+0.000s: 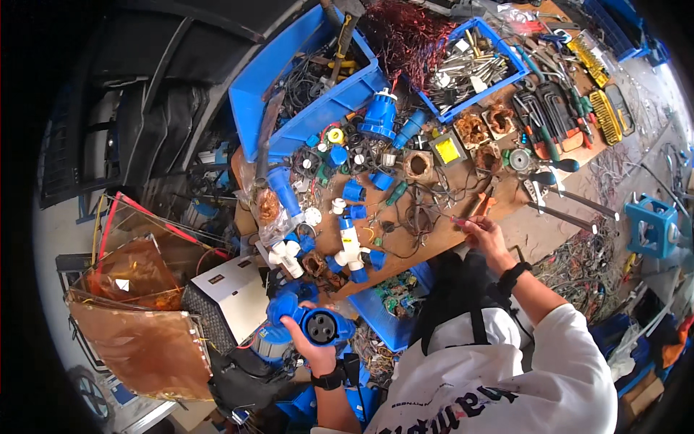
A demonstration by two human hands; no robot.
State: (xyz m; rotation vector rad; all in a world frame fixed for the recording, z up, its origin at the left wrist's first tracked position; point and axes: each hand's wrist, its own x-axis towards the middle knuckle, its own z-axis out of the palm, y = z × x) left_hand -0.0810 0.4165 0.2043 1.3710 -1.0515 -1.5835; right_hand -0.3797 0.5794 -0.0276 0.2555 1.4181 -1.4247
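At the lower middle, my left hand is closed around a blue industrial socket. Its black round face with pin holes is turned upward, and a blue flap lid stands open at its left. My right hand is over the table's front edge, thumb and fingers pinched together. A small reddish tip shows at those fingers, too little to name. Orange-handled pliers lie just beyond that hand. White and blue pipe-like fittings lie on the wooden table between the two hands.
Blue crates hold tools and wires and metal rods. Hand tools lie at the far right. Under the table edge sits a blue bin of circuit boards. A white box stands left; a blue stool stands right.
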